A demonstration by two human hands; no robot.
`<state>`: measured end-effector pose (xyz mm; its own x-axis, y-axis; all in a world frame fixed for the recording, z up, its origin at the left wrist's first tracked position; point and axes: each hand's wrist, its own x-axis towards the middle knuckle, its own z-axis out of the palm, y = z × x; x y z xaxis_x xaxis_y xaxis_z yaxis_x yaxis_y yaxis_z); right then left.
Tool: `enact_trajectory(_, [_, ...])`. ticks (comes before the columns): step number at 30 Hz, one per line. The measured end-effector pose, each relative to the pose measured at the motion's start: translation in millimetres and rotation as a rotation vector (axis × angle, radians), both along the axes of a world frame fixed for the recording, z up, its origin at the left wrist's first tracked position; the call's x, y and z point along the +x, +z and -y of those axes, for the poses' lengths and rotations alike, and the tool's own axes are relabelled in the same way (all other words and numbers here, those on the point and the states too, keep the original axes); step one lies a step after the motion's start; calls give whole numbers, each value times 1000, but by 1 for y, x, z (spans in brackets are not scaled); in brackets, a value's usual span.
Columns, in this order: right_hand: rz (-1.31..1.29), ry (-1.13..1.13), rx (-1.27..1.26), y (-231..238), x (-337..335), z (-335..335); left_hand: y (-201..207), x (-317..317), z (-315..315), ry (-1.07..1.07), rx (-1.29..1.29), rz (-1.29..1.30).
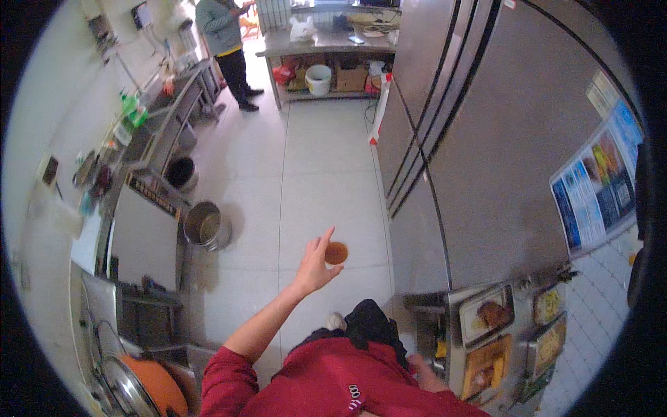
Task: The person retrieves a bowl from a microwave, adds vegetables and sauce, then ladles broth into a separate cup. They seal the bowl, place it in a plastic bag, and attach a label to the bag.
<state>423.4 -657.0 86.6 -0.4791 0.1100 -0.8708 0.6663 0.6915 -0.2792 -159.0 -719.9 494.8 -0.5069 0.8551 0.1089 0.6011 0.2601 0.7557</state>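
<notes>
My left hand (316, 265) is stretched out in front of me over the tiled floor. Its thumb and fingers curve round a small round cup (336, 253) with orange-brown contents, seen from above. At the lower right, my right hand (425, 374) hangs low beside my red top, close to the counter with food trays. It is partly hidden and blurred, so its fingers cannot be made out.
Steel refrigerator doors (507, 153) rise on my right, beside food trays (486, 314). A metal bucket (207, 226) stands left near sinks. At the back are a steel table (326, 43) and a standing person (228, 48). An orange round thing (156, 386) sits lower left.
</notes>
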Motion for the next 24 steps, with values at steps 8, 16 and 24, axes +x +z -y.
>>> enact_trajectory(8, [49, -804, -77, 45, -297, -177, -8, -232, -180, 62, 14, -27])
enact_trajectory(16, [-490, -827, 134, 64, -658, -543, -12, -443, -373, 171, 81, 10])
enact_trajectory(24, [-1028, -960, -218, 247, -1032, -780, -43, -659, -555, 181, 91, -80])
